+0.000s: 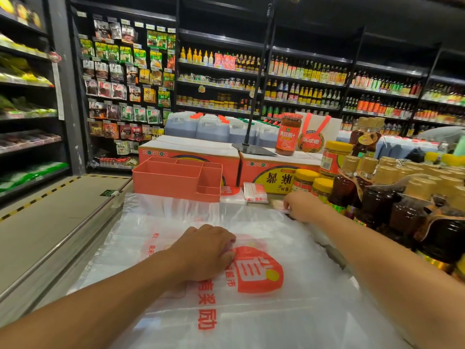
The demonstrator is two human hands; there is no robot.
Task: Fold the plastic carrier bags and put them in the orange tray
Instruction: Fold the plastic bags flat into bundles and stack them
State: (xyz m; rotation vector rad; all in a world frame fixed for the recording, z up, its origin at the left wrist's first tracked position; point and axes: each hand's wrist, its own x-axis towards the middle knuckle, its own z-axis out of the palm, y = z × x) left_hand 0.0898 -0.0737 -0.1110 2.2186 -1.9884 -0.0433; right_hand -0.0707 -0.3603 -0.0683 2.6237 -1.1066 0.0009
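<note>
A large clear plastic carrier bag (289,238) with red print lies spread flat in front of me. My left hand (205,250) presses down on its middle, fingers bent beside the round red logo. My right hand (300,205) is at the bag's far right corner, fingers curled on a small folded piece there; what it pinches is partly hidden. The orange tray (163,181), with several compartments, stands at the bag's far edge. Two small folded bags (255,193) lie just right of the tray.
Orange cartons (191,152) stand behind the tray, with a sauce jar (288,133) and a black stand base (253,148) on top. Yellow-lidded jars and dark bottles (392,197) crowd the right side. A freezer lid (55,222) lies to the left; stocked shelves fill the background.
</note>
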